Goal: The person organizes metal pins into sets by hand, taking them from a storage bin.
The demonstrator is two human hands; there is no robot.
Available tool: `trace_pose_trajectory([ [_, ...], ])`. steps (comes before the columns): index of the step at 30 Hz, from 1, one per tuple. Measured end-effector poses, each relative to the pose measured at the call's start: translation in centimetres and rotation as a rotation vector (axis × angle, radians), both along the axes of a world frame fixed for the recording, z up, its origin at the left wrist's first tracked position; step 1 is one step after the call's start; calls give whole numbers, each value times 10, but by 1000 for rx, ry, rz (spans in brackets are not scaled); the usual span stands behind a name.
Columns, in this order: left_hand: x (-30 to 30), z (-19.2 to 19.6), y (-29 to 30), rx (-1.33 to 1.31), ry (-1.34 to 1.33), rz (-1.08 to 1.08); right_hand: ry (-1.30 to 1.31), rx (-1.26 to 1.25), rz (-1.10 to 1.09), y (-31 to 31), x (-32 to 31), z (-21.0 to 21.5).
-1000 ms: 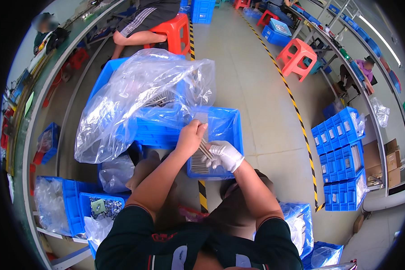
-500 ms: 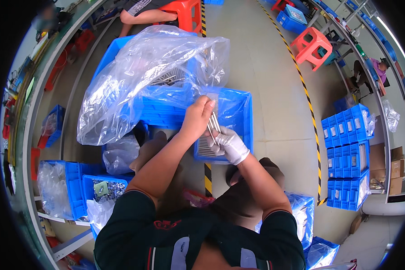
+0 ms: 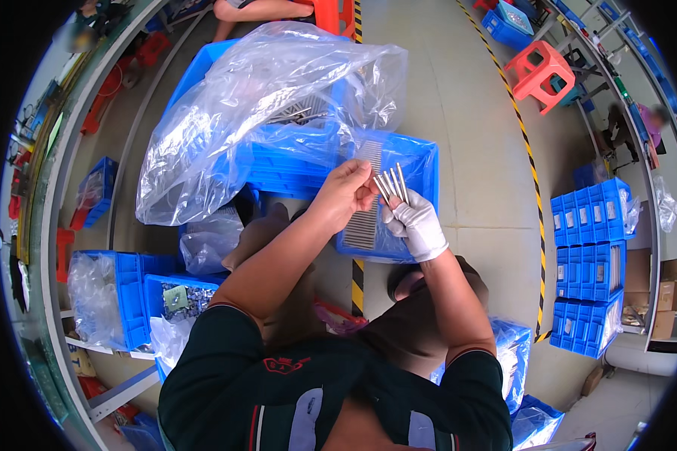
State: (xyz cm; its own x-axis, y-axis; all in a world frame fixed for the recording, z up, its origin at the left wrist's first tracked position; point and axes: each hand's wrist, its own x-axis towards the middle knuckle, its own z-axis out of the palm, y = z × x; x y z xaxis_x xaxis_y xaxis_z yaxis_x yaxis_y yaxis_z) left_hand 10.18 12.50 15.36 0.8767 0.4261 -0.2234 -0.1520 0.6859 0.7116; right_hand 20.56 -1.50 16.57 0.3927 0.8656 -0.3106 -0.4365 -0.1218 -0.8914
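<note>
Metal rods in gloved right grip

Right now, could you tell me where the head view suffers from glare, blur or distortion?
Head view: glare streaks the clear bag; fisheye bends the striped floor line and the rim is black; the rods between the left hand and gloved right hand look sharp.

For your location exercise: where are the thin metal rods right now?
In the head view, the rods sit just right of centre, fanned between the bare left hand and gloved right hand, above the blue tray.
</note>
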Motion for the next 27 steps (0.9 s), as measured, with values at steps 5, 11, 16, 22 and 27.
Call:
trace_pose_trajectory([
  [5,-2,0,-1,-56,-10,-24,-95,-25,-56,0,1,-1],
  [11,-5,-2,0,-90,-46,-59,-157,-47,-99,1,3,1],
  [16,-6,-6,1,-119,-38,-66,-429,-111,-153,1,2,-2],
  [22,-7,-6,0,-78,26,-58,-736,-108,-178,1,1,-6],
  [27,-11,-1,1,84,94,-51,-915,-116,-188,2,0,-2],
])
